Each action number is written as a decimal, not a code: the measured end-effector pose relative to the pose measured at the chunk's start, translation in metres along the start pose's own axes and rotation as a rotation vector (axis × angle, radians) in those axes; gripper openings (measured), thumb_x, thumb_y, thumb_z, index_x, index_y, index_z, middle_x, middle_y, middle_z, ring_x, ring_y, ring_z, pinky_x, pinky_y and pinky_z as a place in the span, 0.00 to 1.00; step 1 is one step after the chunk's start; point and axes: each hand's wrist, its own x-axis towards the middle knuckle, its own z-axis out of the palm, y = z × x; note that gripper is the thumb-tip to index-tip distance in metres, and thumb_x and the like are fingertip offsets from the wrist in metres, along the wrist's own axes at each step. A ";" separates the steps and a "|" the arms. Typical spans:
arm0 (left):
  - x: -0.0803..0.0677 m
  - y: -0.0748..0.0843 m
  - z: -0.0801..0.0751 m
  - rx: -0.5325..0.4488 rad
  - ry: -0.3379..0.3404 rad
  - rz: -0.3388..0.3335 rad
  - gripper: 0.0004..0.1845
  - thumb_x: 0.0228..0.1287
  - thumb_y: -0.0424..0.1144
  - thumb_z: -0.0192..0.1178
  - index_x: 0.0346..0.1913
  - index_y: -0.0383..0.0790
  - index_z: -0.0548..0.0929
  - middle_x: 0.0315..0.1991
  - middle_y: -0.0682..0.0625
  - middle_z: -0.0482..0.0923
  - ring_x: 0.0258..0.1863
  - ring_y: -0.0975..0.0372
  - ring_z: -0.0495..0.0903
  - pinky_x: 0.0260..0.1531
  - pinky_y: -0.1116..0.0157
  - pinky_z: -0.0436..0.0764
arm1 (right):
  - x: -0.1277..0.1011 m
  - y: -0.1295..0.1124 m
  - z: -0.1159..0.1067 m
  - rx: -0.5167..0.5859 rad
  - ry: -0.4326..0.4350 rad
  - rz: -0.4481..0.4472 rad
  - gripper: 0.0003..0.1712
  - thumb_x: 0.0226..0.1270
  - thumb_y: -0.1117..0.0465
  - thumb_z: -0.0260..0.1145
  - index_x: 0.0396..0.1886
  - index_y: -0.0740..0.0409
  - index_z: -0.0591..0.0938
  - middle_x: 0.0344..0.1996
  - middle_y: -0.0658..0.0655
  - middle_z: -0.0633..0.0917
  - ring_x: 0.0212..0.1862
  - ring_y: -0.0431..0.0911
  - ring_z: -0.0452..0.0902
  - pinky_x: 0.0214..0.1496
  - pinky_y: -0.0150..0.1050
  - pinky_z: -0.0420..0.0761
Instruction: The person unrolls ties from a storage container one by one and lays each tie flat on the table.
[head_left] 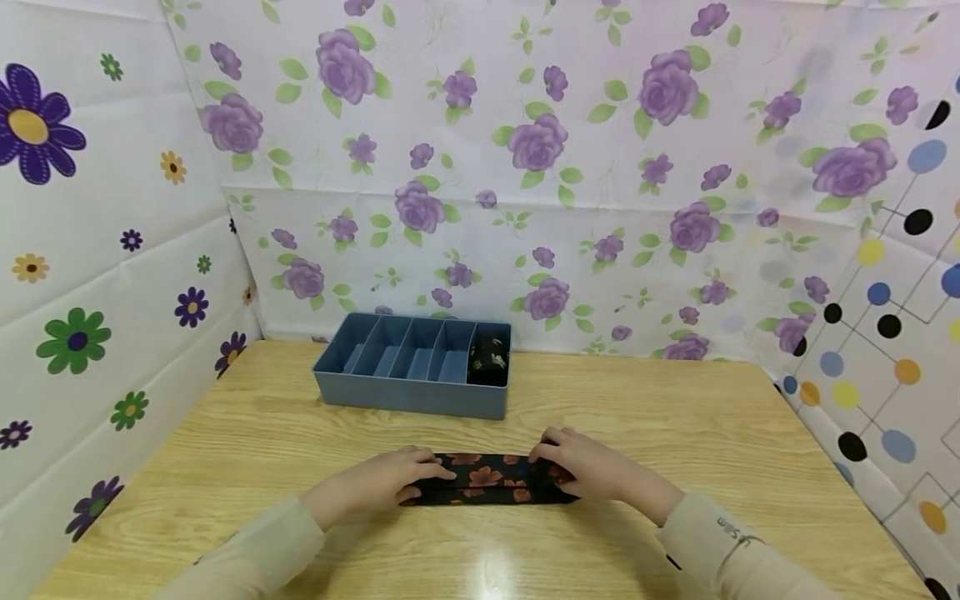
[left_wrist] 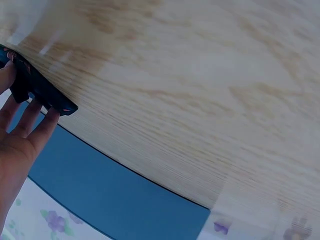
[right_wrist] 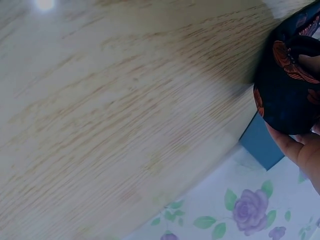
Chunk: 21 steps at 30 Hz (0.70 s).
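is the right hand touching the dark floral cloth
Touching. The head view shows the right hand resting on the right end of the cloth; the right wrist view shows its fingers against the fabric.

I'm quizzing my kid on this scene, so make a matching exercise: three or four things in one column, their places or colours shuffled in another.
1. organizer tray
2. dark bundle
3. folded floral cloth
4. table

A. under both hands
B. light wood grain
C. blue, with dividers
D. in the tray's rightmost compartment

Pairs: 1-C, 2-D, 3-A, 4-B
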 end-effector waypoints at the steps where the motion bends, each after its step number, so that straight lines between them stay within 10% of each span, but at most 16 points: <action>1: -0.001 -0.001 0.000 -0.010 -0.002 -0.006 0.25 0.64 0.32 0.59 0.63 0.53 0.73 0.54 0.51 0.74 0.55 0.57 0.75 0.54 0.59 0.78 | 0.001 -0.001 0.000 0.005 -0.002 0.001 0.22 0.57 0.64 0.70 0.52 0.51 0.77 0.45 0.53 0.75 0.45 0.47 0.74 0.46 0.43 0.79; 11: 0.001 0.002 -0.007 -0.028 -0.041 -0.048 0.25 0.62 0.31 0.61 0.61 0.53 0.74 0.52 0.51 0.75 0.52 0.57 0.76 0.52 0.60 0.79 | 0.008 -0.006 0.000 0.019 -0.027 0.009 0.21 0.58 0.65 0.68 0.52 0.51 0.77 0.46 0.53 0.75 0.45 0.47 0.74 0.46 0.41 0.78; 21: 0.008 0.012 -0.011 0.161 -0.086 -0.069 0.27 0.64 0.39 0.61 0.66 0.51 0.70 0.58 0.46 0.74 0.56 0.55 0.75 0.52 0.58 0.79 | 0.009 -0.008 0.003 0.037 -0.027 0.021 0.21 0.59 0.64 0.69 0.52 0.50 0.77 0.46 0.53 0.75 0.46 0.48 0.74 0.47 0.42 0.79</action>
